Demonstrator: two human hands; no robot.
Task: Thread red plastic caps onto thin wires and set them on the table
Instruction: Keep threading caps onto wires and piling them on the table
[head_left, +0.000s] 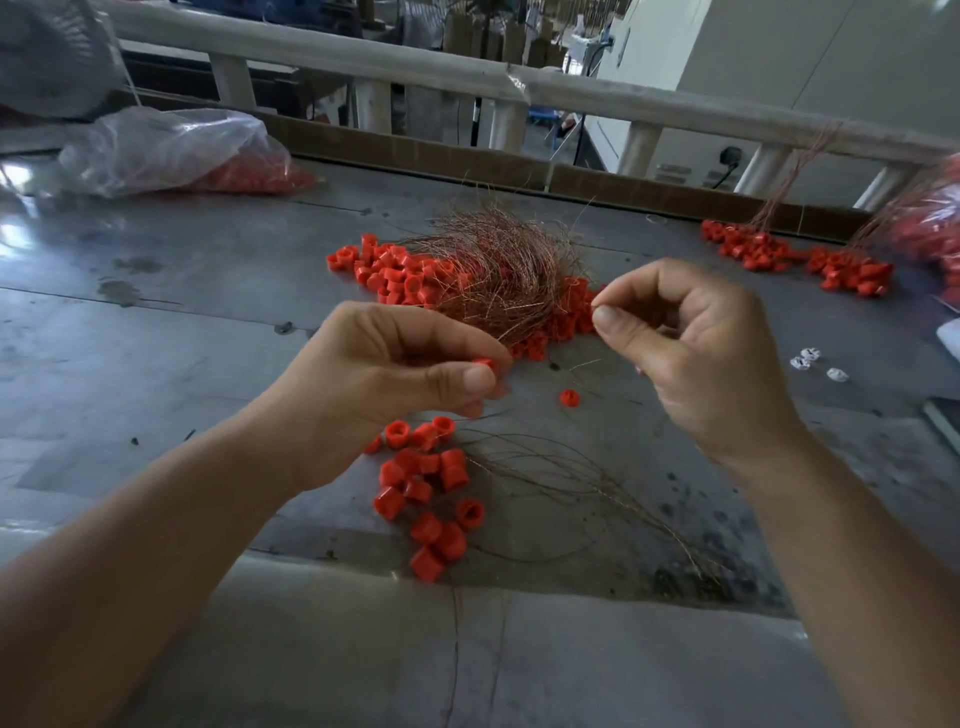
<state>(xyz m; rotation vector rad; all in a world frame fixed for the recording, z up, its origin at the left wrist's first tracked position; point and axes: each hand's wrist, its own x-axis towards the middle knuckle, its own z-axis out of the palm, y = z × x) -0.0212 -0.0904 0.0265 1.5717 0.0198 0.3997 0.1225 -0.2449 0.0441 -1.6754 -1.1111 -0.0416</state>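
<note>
Left hand (395, 374) pinches a cap (485, 364) at its fingertips. Right hand (696, 353) pinches a wire (594, 304) I can barely make out. The cap's just left of and below the right fingertips, so I reckon the wire goes leftward into it.

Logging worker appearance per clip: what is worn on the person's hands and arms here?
Nothing worn shows. The left hand and right hand are bare: no gloves, rings or watch. Both forearms are bare to the frame edge, no sleeve in view. Thumbnails are short and unpainted.
</note>
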